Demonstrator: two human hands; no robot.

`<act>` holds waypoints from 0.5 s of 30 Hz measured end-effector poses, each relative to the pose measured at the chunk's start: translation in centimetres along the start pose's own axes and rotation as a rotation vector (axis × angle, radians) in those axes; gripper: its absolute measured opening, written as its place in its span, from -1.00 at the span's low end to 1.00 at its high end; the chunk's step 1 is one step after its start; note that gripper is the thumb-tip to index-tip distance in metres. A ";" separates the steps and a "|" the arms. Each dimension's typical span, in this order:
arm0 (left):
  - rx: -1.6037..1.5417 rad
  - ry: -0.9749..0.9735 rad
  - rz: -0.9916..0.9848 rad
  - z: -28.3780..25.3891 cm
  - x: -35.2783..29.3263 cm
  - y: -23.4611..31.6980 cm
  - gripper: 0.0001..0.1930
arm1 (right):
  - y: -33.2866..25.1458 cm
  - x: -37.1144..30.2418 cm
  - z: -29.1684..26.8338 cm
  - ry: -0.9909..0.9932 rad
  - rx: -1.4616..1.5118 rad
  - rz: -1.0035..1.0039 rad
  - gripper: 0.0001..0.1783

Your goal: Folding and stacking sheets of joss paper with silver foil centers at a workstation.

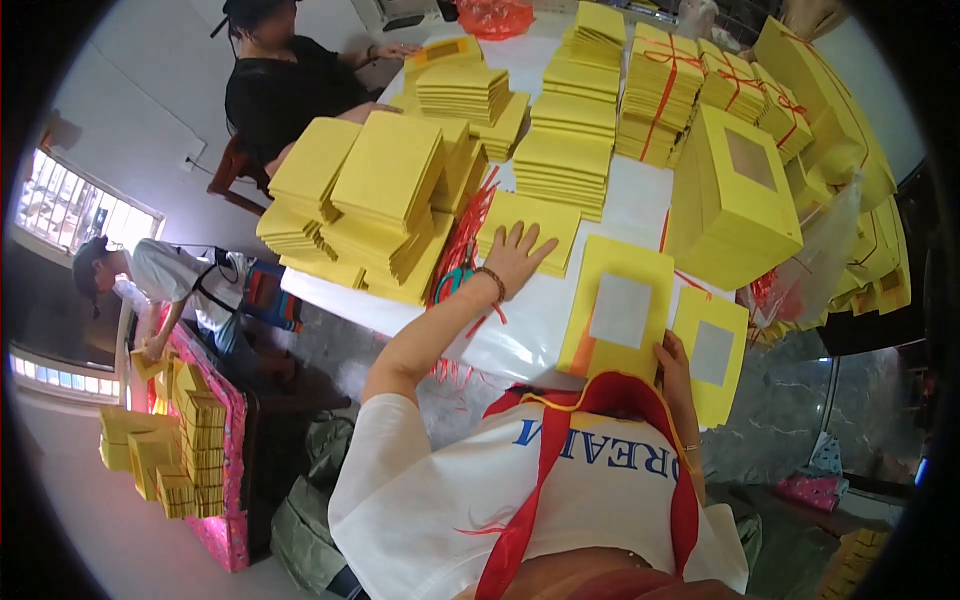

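Sheets (549, 213) are yellow; panels (620, 310) are pale grey. The tabletop (645, 195) is white, ribbons (463, 240) red, scissors (462, 274) teal-handled. The shirt (430, 480) is white with blue lettering (620, 452); the side cloth (232, 470) is patterned pink.

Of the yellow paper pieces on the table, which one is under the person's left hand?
The plain yellow piece between the red strips and the nearer pale-windowed piece: the left hand rests on it and on no other.

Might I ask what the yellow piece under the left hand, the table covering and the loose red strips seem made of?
Yellow piece under the left hand: probably paper or thin card, matte, flat and crisp-edged. Table covering: likely plastic film, glossy with glare. Loose red strips: perhaps plastic ribbon, thin and slightly shiny.
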State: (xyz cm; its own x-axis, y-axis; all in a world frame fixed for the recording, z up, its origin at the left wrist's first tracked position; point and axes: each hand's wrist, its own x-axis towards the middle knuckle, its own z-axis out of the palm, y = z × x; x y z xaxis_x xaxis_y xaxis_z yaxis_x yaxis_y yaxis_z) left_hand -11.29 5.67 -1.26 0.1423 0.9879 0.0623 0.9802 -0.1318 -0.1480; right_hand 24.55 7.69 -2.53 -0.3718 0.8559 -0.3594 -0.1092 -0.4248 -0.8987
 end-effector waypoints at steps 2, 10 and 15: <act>-0.045 -0.028 -0.037 -0.3 0.1 0.1 -0.28 | 0.3 0.4 -0.1 -0.006 -0.015 -0.007 -0.54; -0.478 0.277 0.030 -3.8 0.2 5.3 -0.53 | -2.5 -0.1 -1.1 0.024 -0.077 0.033 -0.57; -0.738 0.255 0.097 -7.4 1.8 7.0 -0.64 | -10.7 -1.3 -4.8 0.149 -0.094 -0.172 -0.61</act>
State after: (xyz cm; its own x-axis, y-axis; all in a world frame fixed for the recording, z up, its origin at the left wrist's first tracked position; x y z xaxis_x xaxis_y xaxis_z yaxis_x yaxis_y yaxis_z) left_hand -3.11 5.95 5.07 0.1713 0.9316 0.3207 0.7875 -0.3251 0.5237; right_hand 30.59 12.52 6.36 -0.2140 0.9504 -0.2257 -0.0706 -0.2455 -0.9668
